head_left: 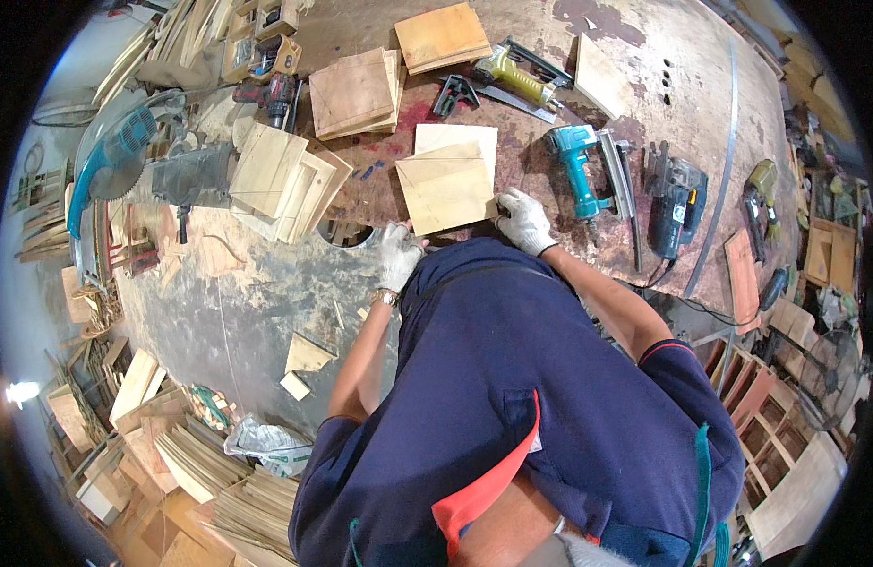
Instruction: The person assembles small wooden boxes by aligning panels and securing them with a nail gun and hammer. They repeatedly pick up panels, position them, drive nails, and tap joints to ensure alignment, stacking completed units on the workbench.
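Note:
A thin square wooden board (446,194) lies tilted on the bench in front of me. Beneath it, a paler board (482,142) sticks out at the far side and right. My left hand (399,257), in a white work glove, is closed at the near left corner of the upper board. My right hand (524,223), gloved too, pinches its near right corner. To the right of that hand lies a teal nail gun (576,170), with a dark jigsaw (676,203) past it.
Board stacks (351,94) stand at the far left, with another stack (283,184) beside a blue miter saw (125,161). A yellow-green nail gun (517,77) lies at the back near a dark bracket (454,94). Offcuts (307,354) rest on the grey surface at left.

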Demonstrator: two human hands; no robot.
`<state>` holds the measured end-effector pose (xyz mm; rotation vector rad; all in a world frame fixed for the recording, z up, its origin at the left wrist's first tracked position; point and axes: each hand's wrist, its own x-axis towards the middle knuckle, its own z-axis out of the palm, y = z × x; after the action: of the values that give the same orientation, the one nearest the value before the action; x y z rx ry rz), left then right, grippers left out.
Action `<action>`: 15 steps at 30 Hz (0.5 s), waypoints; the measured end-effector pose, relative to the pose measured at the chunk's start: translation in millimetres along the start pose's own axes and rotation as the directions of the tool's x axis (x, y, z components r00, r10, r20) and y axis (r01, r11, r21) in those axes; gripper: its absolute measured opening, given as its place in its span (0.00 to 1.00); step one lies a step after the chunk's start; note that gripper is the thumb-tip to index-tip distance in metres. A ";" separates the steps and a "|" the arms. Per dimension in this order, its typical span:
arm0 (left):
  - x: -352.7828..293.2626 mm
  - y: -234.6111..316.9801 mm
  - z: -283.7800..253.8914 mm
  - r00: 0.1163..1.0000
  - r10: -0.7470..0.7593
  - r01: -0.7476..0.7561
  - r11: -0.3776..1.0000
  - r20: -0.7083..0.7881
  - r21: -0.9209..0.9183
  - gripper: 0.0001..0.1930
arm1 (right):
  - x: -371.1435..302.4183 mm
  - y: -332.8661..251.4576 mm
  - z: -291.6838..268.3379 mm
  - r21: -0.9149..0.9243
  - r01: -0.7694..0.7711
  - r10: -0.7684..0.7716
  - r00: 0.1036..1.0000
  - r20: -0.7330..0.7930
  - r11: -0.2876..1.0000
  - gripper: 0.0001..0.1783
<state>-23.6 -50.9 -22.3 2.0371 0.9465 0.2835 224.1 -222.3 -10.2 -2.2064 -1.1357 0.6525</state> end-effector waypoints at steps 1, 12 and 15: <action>3.4 5.5 1.1 1.000 0.013 -0.012 1.000 -0.021 0.026 0.27 | -0.2 2.4 0.4 0.011 0.006 -0.006 1.000 -0.022 1.000 0.16; 9.7 68.5 0.1 0.997 -0.072 0.072 0.997 0.013 -0.027 0.21 | 64.0 18.4 -55.7 -0.040 0.229 -0.232 0.968 -0.098 0.973 0.16; -5.0 95.1 -7.1 0.955 0.044 -0.056 0.998 0.294 0.031 0.23 | 96.1 25.8 -70.9 -0.084 0.373 -0.378 0.924 -0.056 0.924 0.20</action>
<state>18.8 -83.7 56.8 2.0699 0.7218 -0.0129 334.3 -172.6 7.9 -1.9693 -1.5113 0.3701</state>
